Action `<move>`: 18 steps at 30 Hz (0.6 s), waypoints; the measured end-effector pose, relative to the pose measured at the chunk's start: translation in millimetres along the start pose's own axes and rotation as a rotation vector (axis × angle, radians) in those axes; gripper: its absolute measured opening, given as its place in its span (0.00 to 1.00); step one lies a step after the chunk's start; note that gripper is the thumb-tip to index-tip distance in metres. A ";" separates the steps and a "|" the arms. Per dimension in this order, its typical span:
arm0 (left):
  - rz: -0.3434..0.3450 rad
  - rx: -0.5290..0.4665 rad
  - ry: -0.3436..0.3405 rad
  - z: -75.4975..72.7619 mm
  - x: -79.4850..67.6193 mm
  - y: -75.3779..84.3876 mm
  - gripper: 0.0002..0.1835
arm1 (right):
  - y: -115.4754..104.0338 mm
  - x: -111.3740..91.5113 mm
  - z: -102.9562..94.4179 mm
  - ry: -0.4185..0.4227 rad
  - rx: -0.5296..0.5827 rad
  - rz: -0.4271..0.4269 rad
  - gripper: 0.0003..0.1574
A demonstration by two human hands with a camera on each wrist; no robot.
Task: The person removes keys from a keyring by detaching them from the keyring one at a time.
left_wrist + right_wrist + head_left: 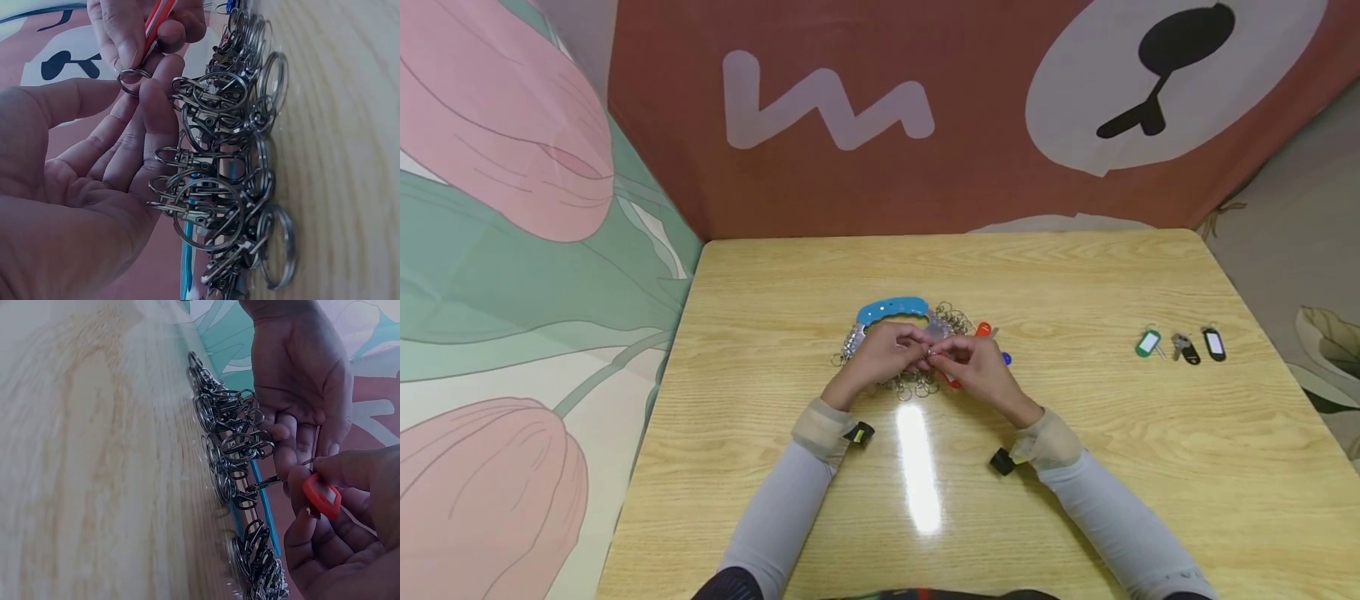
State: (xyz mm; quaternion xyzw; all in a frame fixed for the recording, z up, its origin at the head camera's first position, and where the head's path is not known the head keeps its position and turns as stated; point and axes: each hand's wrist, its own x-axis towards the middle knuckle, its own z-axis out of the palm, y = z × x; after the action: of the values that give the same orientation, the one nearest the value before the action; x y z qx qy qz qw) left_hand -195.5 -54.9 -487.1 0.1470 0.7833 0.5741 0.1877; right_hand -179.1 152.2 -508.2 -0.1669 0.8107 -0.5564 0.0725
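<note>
I find the red key tag [322, 499] in the curled fingers of the right hand [981, 371], close in front of the left hand's fingertips. A metal ring [134, 71] sits where the two hands meet: the left hand [887, 354] pinches it, and right-hand fingertips touch it too. I cannot tell whether this ring belongs to the tag. The hands are together at the fingertips, neither spread wide.

Just beneath and beside the left hand I see a crowded bunch of clips and rings [206, 165], and just beyond that hand a blue curved piece [892, 308]. Past the right hand's knuckles lie another red item [983, 329] and a small blue piece [1007, 358].

Well apart to the right of the right hand, a green tag [1147, 342], keys with a black tag [1190, 351] and a second black tag [1214, 343] rest on the worktop [760, 500]; only my head view gives me these. The pinched ring shows best from the left wrist, the tag's face from the right.
</note>
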 end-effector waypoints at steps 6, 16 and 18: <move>-0.009 0.007 0.003 -0.5 -0.2 0.1 0.09 | -2.5 -2.0 0.7 0.019 -0.030 -0.046 0.07; 0.027 0.112 0.031 0.7 -1.7 4.6 0.09 | 1.9 -3.1 -0.1 0.061 -0.069 -0.144 0.06; 0.028 0.117 0.039 0.8 -1.8 4.5 0.09 | 2.2 -3.0 -1.1 0.054 -0.080 -0.153 0.06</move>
State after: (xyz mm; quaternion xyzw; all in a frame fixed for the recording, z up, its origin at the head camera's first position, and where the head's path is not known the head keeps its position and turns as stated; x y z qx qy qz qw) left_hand -193.5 -53.7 -482.8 0.1572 0.8170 0.5325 0.1554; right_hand -177.0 155.0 -510.0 -0.2160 0.8190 -0.5316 0.0010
